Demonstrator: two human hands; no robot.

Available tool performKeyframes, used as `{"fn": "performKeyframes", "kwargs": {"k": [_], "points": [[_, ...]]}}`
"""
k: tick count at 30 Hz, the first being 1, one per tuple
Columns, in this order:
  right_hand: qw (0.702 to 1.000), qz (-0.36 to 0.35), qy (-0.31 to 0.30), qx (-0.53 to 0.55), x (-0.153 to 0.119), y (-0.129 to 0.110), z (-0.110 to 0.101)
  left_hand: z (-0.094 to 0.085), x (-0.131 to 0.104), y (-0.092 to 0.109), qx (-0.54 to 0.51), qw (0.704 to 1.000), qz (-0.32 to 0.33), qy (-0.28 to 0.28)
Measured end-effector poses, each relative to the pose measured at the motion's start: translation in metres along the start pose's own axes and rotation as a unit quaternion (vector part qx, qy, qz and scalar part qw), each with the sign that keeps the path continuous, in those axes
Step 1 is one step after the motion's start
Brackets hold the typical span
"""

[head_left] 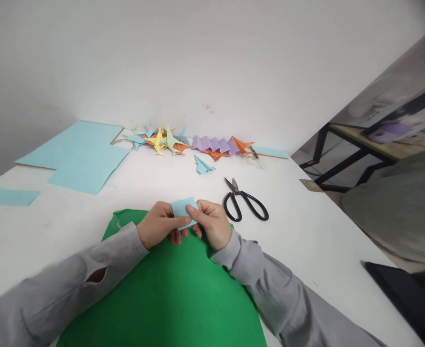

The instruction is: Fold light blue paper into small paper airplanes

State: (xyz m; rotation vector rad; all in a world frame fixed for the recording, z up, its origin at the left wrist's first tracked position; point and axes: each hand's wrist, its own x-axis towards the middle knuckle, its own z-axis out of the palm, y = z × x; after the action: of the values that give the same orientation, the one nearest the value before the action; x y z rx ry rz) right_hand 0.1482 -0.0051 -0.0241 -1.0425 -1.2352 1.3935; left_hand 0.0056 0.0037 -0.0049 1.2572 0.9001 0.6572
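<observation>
A small light blue folded paper [183,210] is pinched between my two hands above a green cloth-like surface [169,294]. My left hand [162,223] grips its left and lower edge, thumb on top. On the other side, my right hand [211,222] holds the right edge, with its thumb lying across the paper's face. Black-handled scissors [238,195] lie with their blades slightly apart, just beyond and right of my right hand. A blue folded paper figure [203,165] rests farther back.
Large light blue sheets [86,152] lie at the back left, a smaller piece [10,197] at the left edge. Colourful folded figures [160,140] and a purple pleated strip [214,144] line the wall. A dark flat object [400,294] sits at the right edge.
</observation>
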Motion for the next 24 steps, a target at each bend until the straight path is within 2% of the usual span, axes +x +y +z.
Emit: {"fn": "performKeyframes", "kwargs": {"k": [4, 10, 19, 24], "points": [[1.0, -0.001, 0.028, 0.013, 0.001, 0.002, 0.0, 0.002, 0.0, -0.001, -0.01, 0.999, 0.018, 0.027], [1.0, -0.011, 0.018, 0.01, 0.002, 0.003, -0.002, 0.002, 0.0, -0.002, -0.011, 0.998, 0.031, 0.052], [0.996, 0.002, -0.093, 0.012, 0.005, -0.001, -0.008, 0.001, 0.0, -0.003, -0.017, 0.999, 0.025, 0.041], [0.99, 0.018, -0.137, 0.02, 0.006, -0.002, -0.014, -0.006, 0.001, -0.002, -0.029, 1.0, -0.003, -0.001]]}}
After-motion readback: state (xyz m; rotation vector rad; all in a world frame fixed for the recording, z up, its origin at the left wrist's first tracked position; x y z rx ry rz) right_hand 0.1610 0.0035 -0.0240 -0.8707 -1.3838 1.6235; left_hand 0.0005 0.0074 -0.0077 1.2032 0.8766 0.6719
